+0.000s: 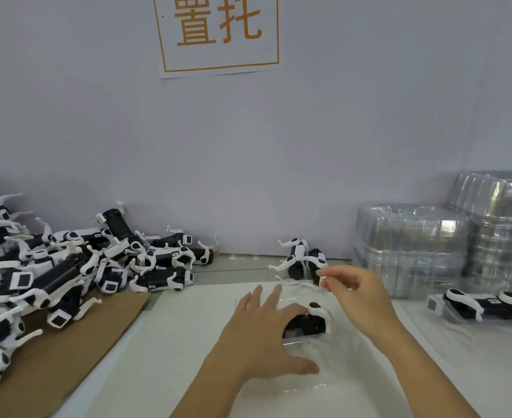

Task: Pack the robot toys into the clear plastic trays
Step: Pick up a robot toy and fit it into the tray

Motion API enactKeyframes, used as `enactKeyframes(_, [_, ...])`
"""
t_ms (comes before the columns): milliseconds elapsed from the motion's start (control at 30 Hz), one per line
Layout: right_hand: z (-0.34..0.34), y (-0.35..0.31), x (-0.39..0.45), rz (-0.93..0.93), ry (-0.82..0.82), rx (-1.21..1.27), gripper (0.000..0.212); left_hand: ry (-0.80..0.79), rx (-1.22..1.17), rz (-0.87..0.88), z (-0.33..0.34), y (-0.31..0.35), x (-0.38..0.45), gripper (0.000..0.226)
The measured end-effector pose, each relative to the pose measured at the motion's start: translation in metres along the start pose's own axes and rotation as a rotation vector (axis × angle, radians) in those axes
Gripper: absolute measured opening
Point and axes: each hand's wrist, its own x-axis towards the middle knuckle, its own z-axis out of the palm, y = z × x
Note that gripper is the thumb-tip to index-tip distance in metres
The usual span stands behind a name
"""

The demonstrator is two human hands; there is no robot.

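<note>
A black-and-white robot toy (310, 322) lies in a clear plastic tray (303, 390) on the white table, partly hidden under my left hand (263, 333), whose straight spread fingers press on the toy and tray. My right hand (357, 292) hovers just above and to the right, its fingertips pinching a small white part at the leg of another robot toy (301, 260) that stands near the wall. A packed robot toy in a tray (483, 307) lies at the right.
A big pile of loose robot toys (67, 267) covers brown cardboard (67, 357) on the left. Stacks of empty clear trays (414, 248) stand at the back right against the wall. A paper sign (218, 34) hangs on the wall.
</note>
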Motion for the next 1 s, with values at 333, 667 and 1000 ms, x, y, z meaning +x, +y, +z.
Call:
enactKeyframes(333, [-0.006,0.009,0.007,0.122,0.207,0.294,0.035,0.086,-0.316,-0.129,-0.028,-0.023,-0.004,0.065])
enactKeyframes(667, [0.055,-0.029,-0.017,-0.271,0.013,0.155,0.020,0.360,-1.674,-0.195,-0.047,-0.022,-0.012,0.050])
enactKeyframes(1000, [0.061,-0.035,-0.020,-0.575,-0.101,-0.065,0.016,0.313,-2.140,-0.308,-0.035,-0.032,-0.015,0.070])
